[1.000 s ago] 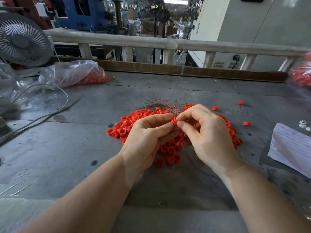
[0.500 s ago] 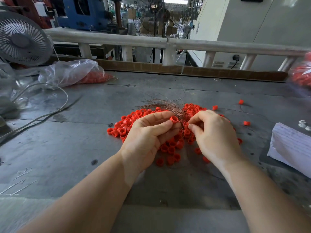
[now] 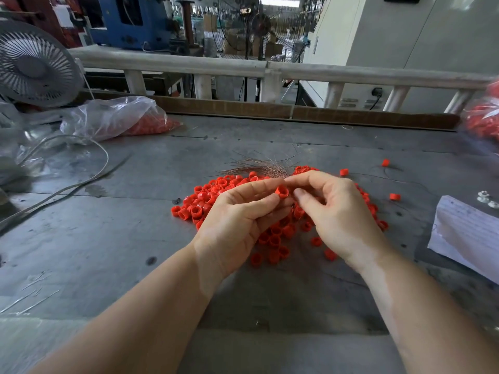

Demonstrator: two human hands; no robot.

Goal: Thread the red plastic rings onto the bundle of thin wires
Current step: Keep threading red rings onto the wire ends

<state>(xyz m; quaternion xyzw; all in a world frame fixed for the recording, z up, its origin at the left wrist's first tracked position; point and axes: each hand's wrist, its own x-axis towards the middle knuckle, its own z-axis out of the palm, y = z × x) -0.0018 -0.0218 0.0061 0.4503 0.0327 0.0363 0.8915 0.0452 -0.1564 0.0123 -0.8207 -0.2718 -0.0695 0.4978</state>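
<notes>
**Ring held at the fingertips, wires fanned behind**

The left hand (image 3: 237,220) pinches one small red plastic ring (image 3: 282,191) between thumb and curled fingers, its opening turned toward the right hand (image 3: 337,214), probably so a wire end can enter. The right hand's fingers curl beside it, forefinger reaching over; whether they pinch a strand I cannot tell. The bundle of thin coppery wires (image 3: 260,166) fans out just beyond both hands, over the heap of loose red rings (image 3: 208,203) on the grey metal worktable (image 3: 108,238), within easy reach.

A grey metal worktop (image 3: 108,238) ends at a pale railing (image 3: 351,74); beyond, a blue machine (image 3: 132,20) and ceiling light (image 3: 280,1).
</notes>
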